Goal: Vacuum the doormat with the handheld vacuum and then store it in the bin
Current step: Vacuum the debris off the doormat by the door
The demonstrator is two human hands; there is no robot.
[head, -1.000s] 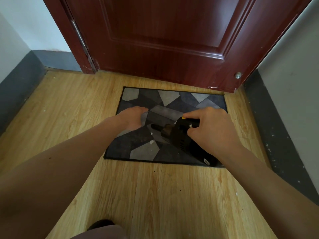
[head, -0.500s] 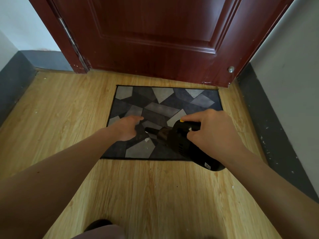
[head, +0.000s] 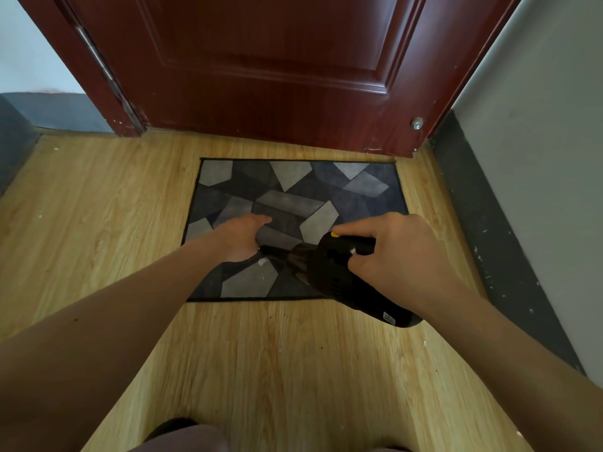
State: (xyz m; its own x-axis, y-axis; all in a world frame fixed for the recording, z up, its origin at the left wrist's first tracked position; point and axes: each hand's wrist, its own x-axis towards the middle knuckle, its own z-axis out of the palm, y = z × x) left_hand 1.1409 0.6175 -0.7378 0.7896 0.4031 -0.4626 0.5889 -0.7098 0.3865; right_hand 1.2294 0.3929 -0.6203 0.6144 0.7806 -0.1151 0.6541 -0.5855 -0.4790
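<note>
Over the doormat (head: 293, 194), handheld vacuum (head: 336, 272) within clenched right fingers (head: 359, 228); left hand (head: 241, 238) flat, fingers released.

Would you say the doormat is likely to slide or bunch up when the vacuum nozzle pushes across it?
Probably yes. The doormat looks thin and flat, so likely light and floppy, and it lies on smooth wood floor. The left hand rests on it beside the handheld vacuum, seemingly pinning it.

Both bare arms reach forward and down. The left hand (head: 239, 238) lies palm-down and flat, fingers together pointing ahead. The right hand (head: 399, 252) is curled in a closed grip on the vacuum (head: 329, 272), its index finger stretched leftward along the top.
</note>
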